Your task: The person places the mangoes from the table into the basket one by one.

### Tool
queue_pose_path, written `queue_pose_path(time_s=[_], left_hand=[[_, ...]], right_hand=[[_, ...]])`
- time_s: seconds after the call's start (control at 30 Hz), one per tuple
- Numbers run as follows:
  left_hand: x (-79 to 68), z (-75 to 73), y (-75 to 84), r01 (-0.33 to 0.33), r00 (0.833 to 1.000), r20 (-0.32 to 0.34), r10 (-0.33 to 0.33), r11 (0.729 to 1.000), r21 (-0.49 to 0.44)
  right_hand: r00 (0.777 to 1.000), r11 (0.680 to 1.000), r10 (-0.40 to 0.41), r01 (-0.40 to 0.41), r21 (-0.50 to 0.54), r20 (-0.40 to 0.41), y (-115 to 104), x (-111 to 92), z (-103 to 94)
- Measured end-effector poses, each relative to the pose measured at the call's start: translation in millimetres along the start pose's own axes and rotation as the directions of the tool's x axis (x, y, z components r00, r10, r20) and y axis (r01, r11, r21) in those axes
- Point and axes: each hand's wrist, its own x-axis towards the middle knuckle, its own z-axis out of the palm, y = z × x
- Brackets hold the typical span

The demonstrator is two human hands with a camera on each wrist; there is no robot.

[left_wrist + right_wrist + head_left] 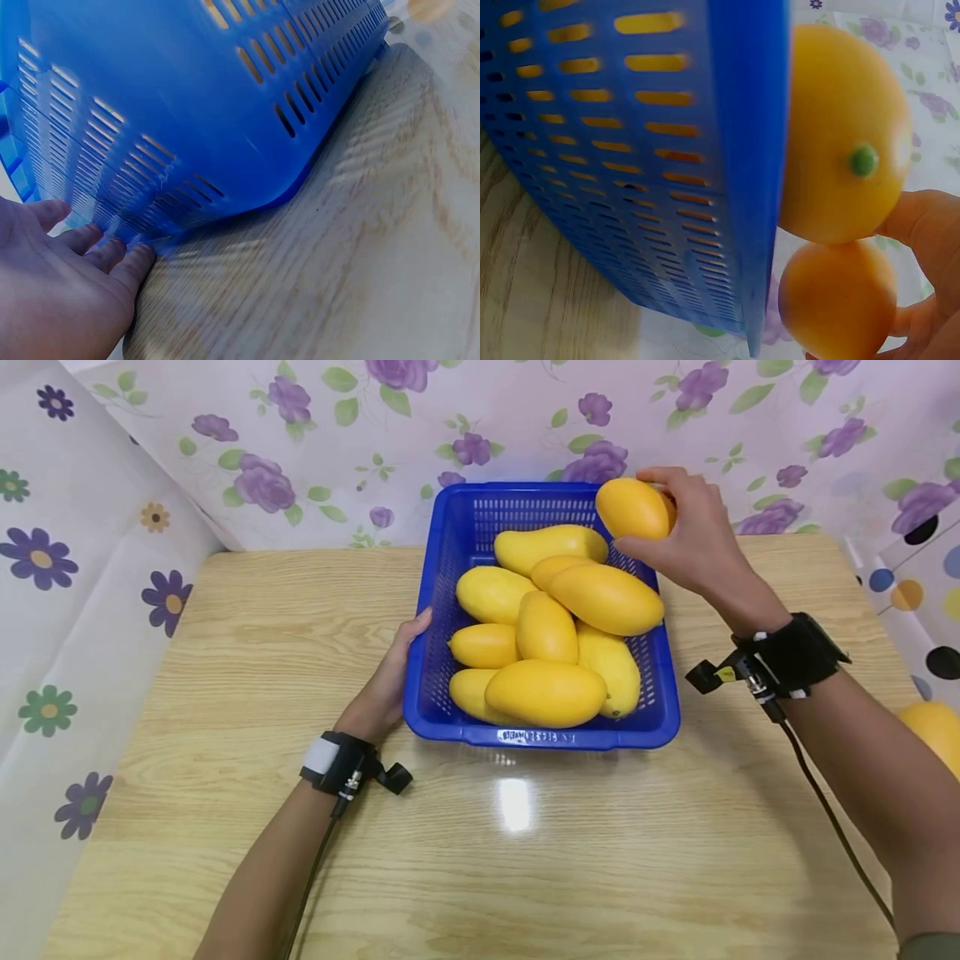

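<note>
A blue plastic basket [540,737] full of yellow mangoes stands on the table. Over its back right corner my right hand [693,527] grips a mango [633,508] between thumb and fingers. In the right wrist view that held mango [840,300] appears low beside the rim, below another mango [847,127] with a green stem end that juts above the rim. My left hand [390,672] rests against the basket's left side. In the left wrist view its fingers [105,255] lie fairly straight along the slotted wall, near the table.
Inside the basket, several mangoes lie piled, one long mango [607,599] on top reaching the right rim. Another yellow fruit [933,731] is partly visible at the far right, beyond my forearm. Flower-patterned sheeting [322,452] rises behind the wooden table [300,618].
</note>
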Motion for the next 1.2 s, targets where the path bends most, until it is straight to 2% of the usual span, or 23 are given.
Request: queue_pose_path(time_s=[0.27, 0.47, 0.7, 0.9, 1.2], left_hand=[[2.2, 0.5, 3.1, -0.001, 1.0, 0.0, 0.001, 1.0, -0.001], [2.5, 1.3, 5.3, 0.004, 1.0, -0.005, -0.004, 1.0, 0.019], [1.5, 1.1, 4.6, 0.006, 1.0, -0.015, -0.006, 1.0, 0.008], [-0.7, -1.0, 2.1, 0.012, 1.0, -0.012, -0.011, 1.0, 0.021], [-1.9, -0.1, 1.4, 0.003, 1.0, -0.006, -0.003, 1.0, 0.0]], right_hand=[[0.997, 0.999, 0.017, -0.019, 0.03, 0.075, -3.4, 7.9, 3.6], [0.993, 0.999, 0.042, -0.043, 0.009, 0.106, -4.6, 12.8, 4.3], [0.994, 0.99, 0.019, -0.003, -0.141, 0.11, -6.5, 19.4, 9.9], [0.991, 0.957, 0.019, 0.021, -0.29, 0.135, -10.1, 22.2, 14.6], [0.989, 0.866, -0.012, 0.084, -0.493, 0.149, -10.5, 28.1, 24.5]])
